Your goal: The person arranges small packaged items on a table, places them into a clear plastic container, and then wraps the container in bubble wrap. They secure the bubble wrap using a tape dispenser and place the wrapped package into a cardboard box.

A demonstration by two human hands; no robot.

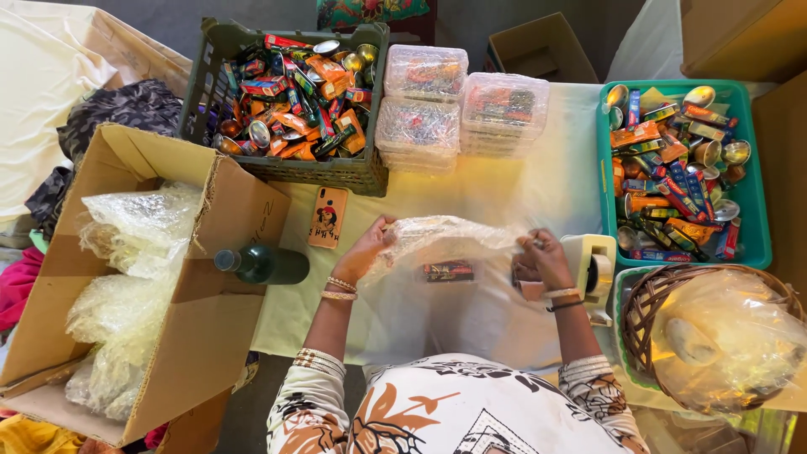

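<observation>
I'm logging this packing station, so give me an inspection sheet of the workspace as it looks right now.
Surface: table under a pale cloth, partly covered.
Job's things: clear plastic bag held spread between both hands; a small dark packet lies under it.
Clutter: dark green crate and teal tray of mixed packets and small tins; stacked clear lidded boxes; tape dispenser; green bottle; phone; wicker basket.
Grippers: left hand and right hand each pinch a bag edge.
Cables: nothing seen.
Surroundings: open cardboard box of plastic bags on the left; more cartons behind.
</observation>
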